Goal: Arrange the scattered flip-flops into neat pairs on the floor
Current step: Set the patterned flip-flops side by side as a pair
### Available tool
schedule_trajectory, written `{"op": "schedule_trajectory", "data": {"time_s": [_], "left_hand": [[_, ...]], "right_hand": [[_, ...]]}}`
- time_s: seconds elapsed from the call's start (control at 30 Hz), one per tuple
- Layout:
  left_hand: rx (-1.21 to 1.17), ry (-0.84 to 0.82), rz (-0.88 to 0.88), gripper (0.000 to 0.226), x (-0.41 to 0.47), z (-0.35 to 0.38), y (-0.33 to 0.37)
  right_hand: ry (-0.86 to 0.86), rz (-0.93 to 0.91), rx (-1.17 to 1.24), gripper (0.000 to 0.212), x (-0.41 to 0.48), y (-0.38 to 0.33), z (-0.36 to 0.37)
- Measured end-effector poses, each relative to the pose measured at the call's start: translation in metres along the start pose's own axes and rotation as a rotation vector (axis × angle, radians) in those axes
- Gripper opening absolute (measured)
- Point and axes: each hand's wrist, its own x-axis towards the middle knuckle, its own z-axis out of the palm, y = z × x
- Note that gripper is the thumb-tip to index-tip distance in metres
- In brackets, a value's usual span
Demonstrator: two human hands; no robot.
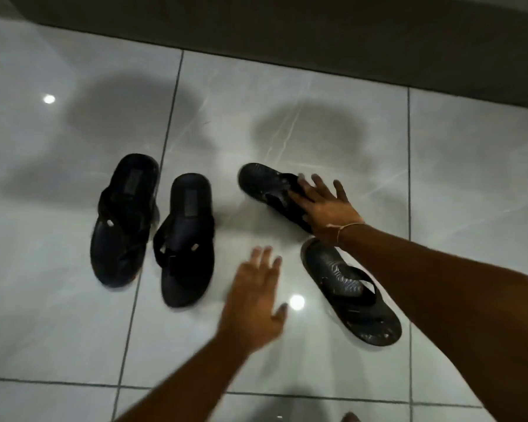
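Observation:
Two dark navy flip-flops lie side by side on the pale floor tiles, the left one (125, 220) and its mate (185, 240), toes toward me. Two black patterned flip-flops lie apart to the right. The far one (267, 188) is angled, and my right hand (325, 205) rests on its strap end with fingers spread, not clearly gripping. The near one (349, 292) lies diagonally under my right forearm. My left hand (256, 295) hovers open over bare tile between the two groups, blurred, holding nothing.
A dark baseboard or step (317, 35) runs across the top of the view. Glossy grey tiles (58, 330) with reflected light spots spread to the left and front. A toe shows at the bottom edge (349, 417).

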Motion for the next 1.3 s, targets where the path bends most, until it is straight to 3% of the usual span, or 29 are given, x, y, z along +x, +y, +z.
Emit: {"op": "schedule_trajectory", "data": {"time_s": [0.07, 0.2, 0.3, 0.47, 0.6, 0.8, 0.97, 1.07, 1.2, 1.3], "left_hand": [[-0.049, -0.030, -0.019, 0.097, 0.009, 0.051, 0.059], [-0.078, -0.173, -0.083, 0.115, 0.037, 0.116, 0.118], [0.027, -0.145, -0.075, 0.116, 0.054, 0.130, 0.111], [0.207, -0.135, 0.109, 0.117, 0.084, 0.104, 0.068], [0.390, -0.209, 0.243, 0.118, 0.114, 0.077, 0.053], [0.465, -0.295, 0.329, 0.122, 0.143, 0.060, 0.060], [0.426, -0.257, 0.292, 0.135, 0.135, 0.043, 0.054], [0.440, -0.246, 0.260, 0.132, 0.132, 0.038, 0.053], [0.488, -0.306, 0.264, 0.124, 0.136, 0.052, 0.064], [0.471, -0.287, 0.256, 0.124, 0.143, 0.062, 0.079]], "right_hand": [[-0.070, -0.058, 0.011, 0.063, -0.001, 0.021, 0.010], [0.013, -0.010, 0.110, 0.063, 0.003, 0.041, 0.029], [0.066, 0.136, 0.181, 0.065, -0.008, 0.074, 0.042], [0.109, 0.448, 0.276, 0.070, -0.092, 0.137, 0.080], [0.084, 0.531, 0.314, 0.073, -0.155, 0.116, 0.114], [0.096, 0.666, 0.488, 0.072, -0.176, 0.049, 0.133], [0.184, 0.686, 0.525, 0.086, -0.187, 0.048, 0.119], [0.245, 0.597, 0.495, 0.095, -0.190, 0.074, 0.110], [-0.029, 0.380, 0.399, 0.102, -0.174, 0.102, 0.108], [-0.099, 0.359, 0.372, 0.107, -0.174, 0.114, 0.116]]}}
